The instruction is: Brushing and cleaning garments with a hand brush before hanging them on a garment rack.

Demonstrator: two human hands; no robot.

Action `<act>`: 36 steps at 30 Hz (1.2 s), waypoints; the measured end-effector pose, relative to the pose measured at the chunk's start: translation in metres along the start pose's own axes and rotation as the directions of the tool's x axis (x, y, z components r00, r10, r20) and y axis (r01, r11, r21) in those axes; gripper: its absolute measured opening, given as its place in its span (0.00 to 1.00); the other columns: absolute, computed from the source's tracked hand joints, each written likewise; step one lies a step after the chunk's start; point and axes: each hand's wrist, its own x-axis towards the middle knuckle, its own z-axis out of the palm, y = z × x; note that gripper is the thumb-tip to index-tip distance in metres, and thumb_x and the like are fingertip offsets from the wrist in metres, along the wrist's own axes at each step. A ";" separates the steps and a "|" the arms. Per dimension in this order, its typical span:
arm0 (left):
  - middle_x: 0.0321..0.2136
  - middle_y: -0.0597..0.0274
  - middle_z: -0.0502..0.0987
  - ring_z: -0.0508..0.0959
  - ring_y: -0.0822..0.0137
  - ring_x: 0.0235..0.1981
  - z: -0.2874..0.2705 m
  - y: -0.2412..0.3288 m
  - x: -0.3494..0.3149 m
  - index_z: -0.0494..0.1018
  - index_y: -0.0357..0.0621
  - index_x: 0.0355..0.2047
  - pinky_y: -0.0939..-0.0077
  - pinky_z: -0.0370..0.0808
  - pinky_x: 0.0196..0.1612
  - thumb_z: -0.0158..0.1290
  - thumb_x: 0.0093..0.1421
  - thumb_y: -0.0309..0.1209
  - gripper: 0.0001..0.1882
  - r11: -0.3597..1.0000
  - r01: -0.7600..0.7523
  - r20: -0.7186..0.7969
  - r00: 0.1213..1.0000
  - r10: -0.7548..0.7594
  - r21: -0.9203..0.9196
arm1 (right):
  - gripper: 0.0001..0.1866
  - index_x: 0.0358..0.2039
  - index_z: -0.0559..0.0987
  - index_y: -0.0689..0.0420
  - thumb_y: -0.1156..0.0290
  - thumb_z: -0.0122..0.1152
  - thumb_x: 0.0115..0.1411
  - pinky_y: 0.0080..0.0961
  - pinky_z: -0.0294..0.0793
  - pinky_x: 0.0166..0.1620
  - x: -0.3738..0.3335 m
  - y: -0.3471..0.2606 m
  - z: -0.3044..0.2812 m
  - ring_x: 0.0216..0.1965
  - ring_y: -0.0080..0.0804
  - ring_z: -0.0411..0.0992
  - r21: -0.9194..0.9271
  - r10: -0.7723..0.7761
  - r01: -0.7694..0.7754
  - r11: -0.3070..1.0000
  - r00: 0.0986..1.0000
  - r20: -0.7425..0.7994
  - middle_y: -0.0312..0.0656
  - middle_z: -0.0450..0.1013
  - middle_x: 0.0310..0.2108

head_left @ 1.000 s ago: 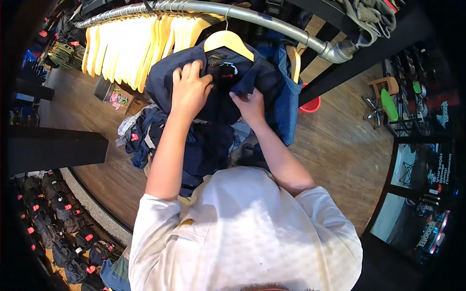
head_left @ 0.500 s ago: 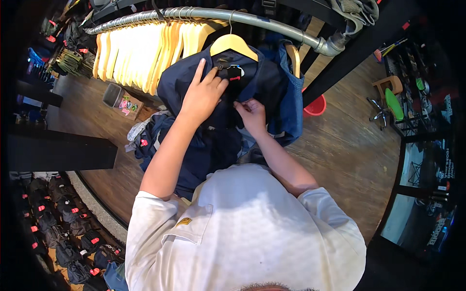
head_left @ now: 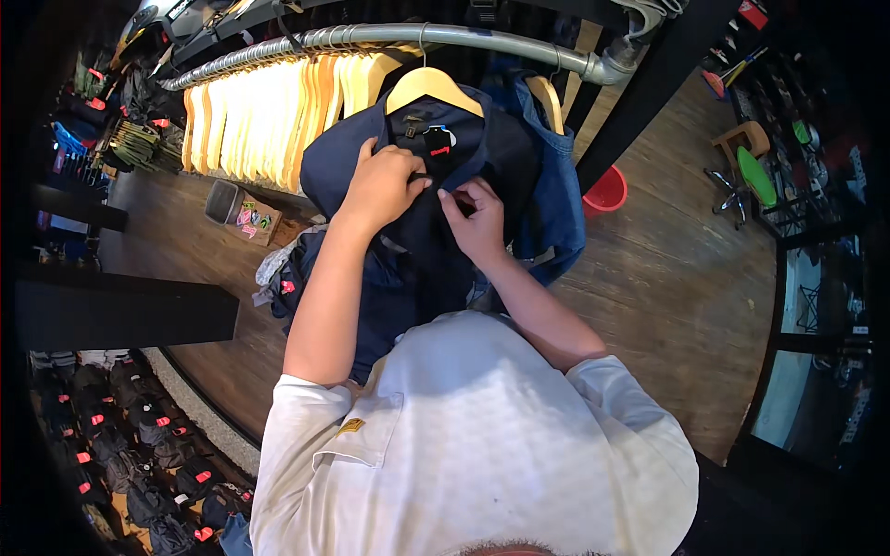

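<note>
A dark navy shirt (head_left: 334,153) hangs on a pale wooden hanger (head_left: 434,90), its collar spread and a black tag with red lettering (head_left: 439,141) showing inside the neck. My left hand (head_left: 382,188) is closed on the left edge of the shirt's front opening, fingers curled inward. Close by on the right, my right hand (head_left: 476,220) pinches the opposite front edge between thumb and fingers. A small gap separates the two hands below the collar. The exact bit of cloth in each pinch is partly hidden by my fingers.
The hanger hooks over a metal rail (head_left: 362,37) beside many bare wooden hangers (head_left: 255,116). A blue denim garment (head_left: 552,199) hangs at the right. On the wooden floor stand a red bucket (head_left: 604,191), a grey bin (head_left: 222,201) and a black post (head_left: 130,304).
My left hand has moved down from the collar, its raised forefinger now curled in. My right hand still pinches the front edge. The whole view has shifted slightly.
</note>
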 end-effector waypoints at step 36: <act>0.32 0.44 0.85 0.85 0.42 0.45 0.026 0.032 -0.002 0.85 0.40 0.30 0.26 0.60 0.76 0.59 0.62 0.34 0.11 0.982 0.123 -0.076 0.988 -0.135 -0.145 | 0.13 0.32 0.79 0.60 0.86 0.79 0.60 0.17 0.76 0.38 0.036 -0.012 -0.021 0.35 0.15 0.78 0.186 0.209 -0.262 0.947 0.942 0.264 0.34 0.82 0.31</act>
